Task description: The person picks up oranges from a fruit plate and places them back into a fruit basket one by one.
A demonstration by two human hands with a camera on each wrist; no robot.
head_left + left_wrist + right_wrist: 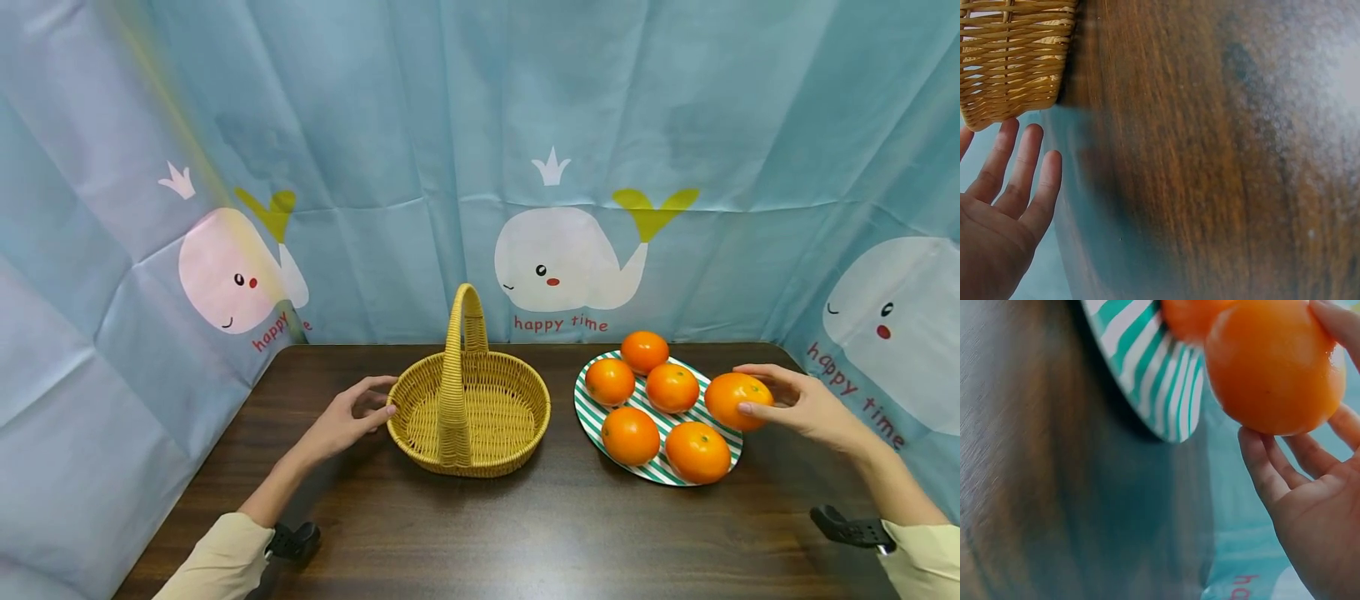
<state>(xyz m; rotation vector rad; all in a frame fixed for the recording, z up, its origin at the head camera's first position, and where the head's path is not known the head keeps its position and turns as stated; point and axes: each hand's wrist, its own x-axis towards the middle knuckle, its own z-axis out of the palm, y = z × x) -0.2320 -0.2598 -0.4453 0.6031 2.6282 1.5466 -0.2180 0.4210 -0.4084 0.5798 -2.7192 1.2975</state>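
Note:
On the right, my right hand (813, 408) holds an orange (737, 400) between thumb and fingers at the plate's right edge. In the right wrist view the same orange (1275, 369) has fingertips against its side and underside. Several other oranges (631, 436) lie on an oval plate (588, 417) with green and white stripes. My left hand (341, 425) is at the left side of a yellow woven basket (525, 450) with a tall arched handle. Its fingers look loosely extended by the basket wall (1013, 69) in the left wrist view. I see nothing inside the basket.
The dark wooden table (525, 533) carries the basket left of the plate. Behind and along both sides hangs a light blue curtain (390, 167) printed with whales. Black straps (851, 529) sit on both wrists.

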